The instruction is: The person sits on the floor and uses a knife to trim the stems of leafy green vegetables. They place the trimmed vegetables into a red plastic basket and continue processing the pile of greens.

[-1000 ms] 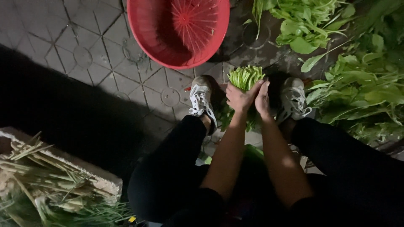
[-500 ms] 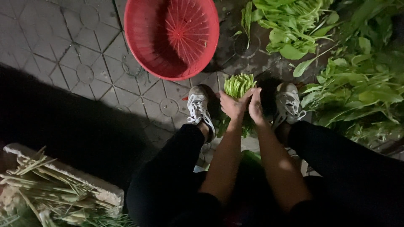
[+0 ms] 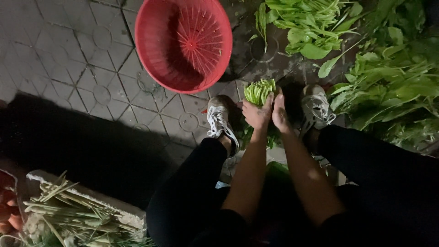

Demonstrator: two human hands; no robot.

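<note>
We're looking straight down from the head cam at our own arms, legs and feet on a tiled pavement [image 3: 77, 68]. Both hands meet btwn our shoes, near the middle of the paved area. Our left hand [image 3: 256, 114] is wrapped around a bunch of green stalks [image 3: 259, 90], fingers curled tight on its lower part; the cut ends of the bunch face up toward the cam and stick out above the hand. Our right hand [image 3: 280, 113] presses on the same bunch from the other side, palm against it, thumb up; it's closed on the stalks too, touching the left hand. Leaves of the bunch hang below the hands, dark & hard to make out.

Left sneaker [image 3: 220, 120] sits just beside the left hand, right sneaker [image 3: 315, 109] just beside the right hand, both pale w/ laces. Black trousers cover both legs.

A red round plastic basket [image 3: 183, 43], slotted bottom, sits at the far edge of the paving, near the bunch but not touching it. Loose leafy greens [image 3: 311, 25] lie piled at the far right corner, and more long-leafed greens [image 3: 393, 87] run down the right edge, close to the right shoe. At the near left corner, a pale slab or box edge [image 3: 91, 194] carries a heap of trimmed stalk scraps [image 3: 68, 215]. Something orange-red [image 3: 7, 210] shows at the left edge; can't tell what it is.
</note>
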